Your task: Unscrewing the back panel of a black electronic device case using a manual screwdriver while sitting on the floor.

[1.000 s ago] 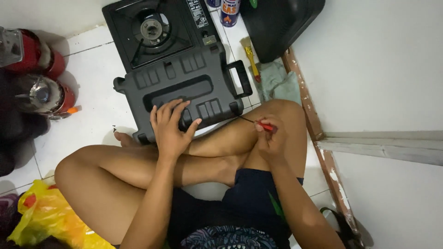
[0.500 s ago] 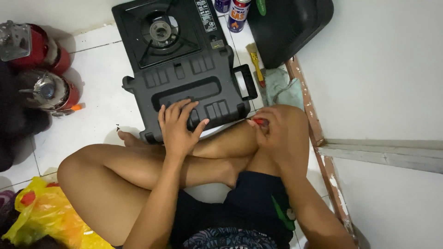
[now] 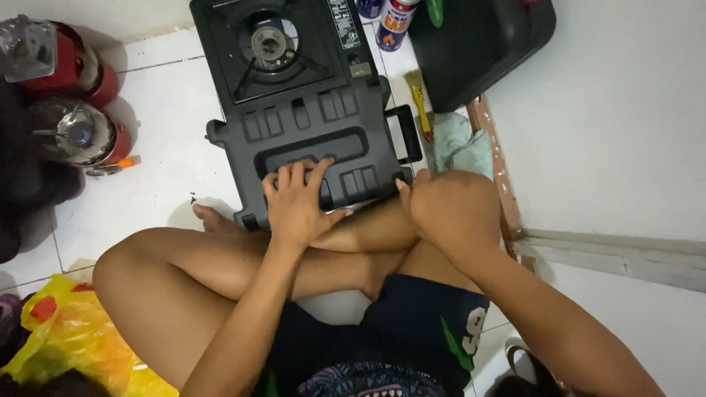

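A black portable gas stove (image 3: 272,48) sits in its open black plastic case (image 3: 323,132) on the white tile floor, in front of my crossed legs. My left hand (image 3: 298,202) lies flat on the case's ribbed lid with its fingers spread, holding nothing. My right hand (image 3: 445,209) is curled over my right knee, its thumb touching the lid's near right corner by the carry handle (image 3: 408,132). The thin red-handled tool seen in it earlier is hidden under the fingers.
Two red canisters with metal tops (image 3: 73,103) stand at the left. A yellow plastic bag (image 3: 66,338) lies at lower left. Spray cans (image 3: 397,22), a black box (image 3: 478,44), a yellow-handled tool (image 3: 421,103) and a cloth (image 3: 456,143) lie beyond the case. A wooden strip (image 3: 494,162) runs along the right.
My right hand has moved left from the top of my knee to the case's corner, and the red tool no longer shows. My left hand stays on the lid.
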